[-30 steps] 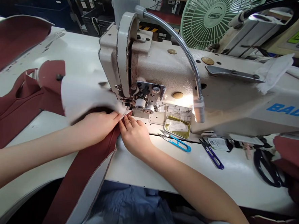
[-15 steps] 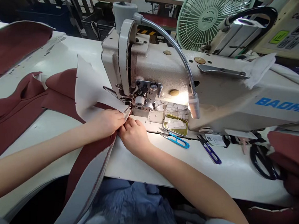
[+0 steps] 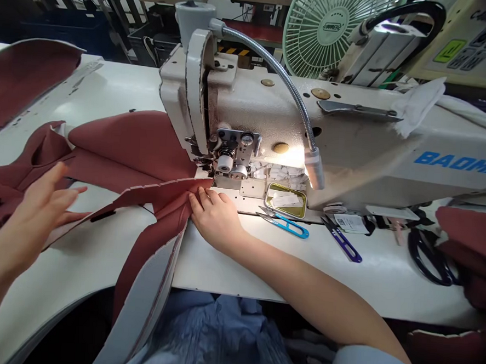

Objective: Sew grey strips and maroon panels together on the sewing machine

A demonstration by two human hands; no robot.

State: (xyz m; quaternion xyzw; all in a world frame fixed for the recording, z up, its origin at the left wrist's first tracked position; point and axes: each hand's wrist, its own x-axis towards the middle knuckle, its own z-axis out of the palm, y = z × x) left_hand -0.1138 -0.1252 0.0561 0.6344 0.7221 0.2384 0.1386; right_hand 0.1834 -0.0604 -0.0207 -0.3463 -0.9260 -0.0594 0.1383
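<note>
A maroon fabric piece [image 3: 137, 153] with a pale grey backing lies under the presser foot of the white sewing machine [image 3: 271, 118] and hangs over the table's front edge. My right hand [image 3: 214, 216] rests flat on the fabric's edge just in front of the needle, fingers stretched out. My left hand [image 3: 46, 200] hovers at the left with fingers spread, over the folded maroon fabric, holding nothing.
Blue thread snips [image 3: 287, 224], purple snips [image 3: 344, 243] and a small tin [image 3: 285, 201] lie by the machine base. Black scissors [image 3: 430, 259] and more maroon fabric [image 3: 469, 245] sit at the right. A gooseneck lamp [image 3: 313, 167] and green fan [image 3: 334, 28] stand behind.
My left hand let go of the fabric near the needle and swung out to the left. The flipped-up pale backing flap now lies flat, maroon side up. My right hand stayed put.
</note>
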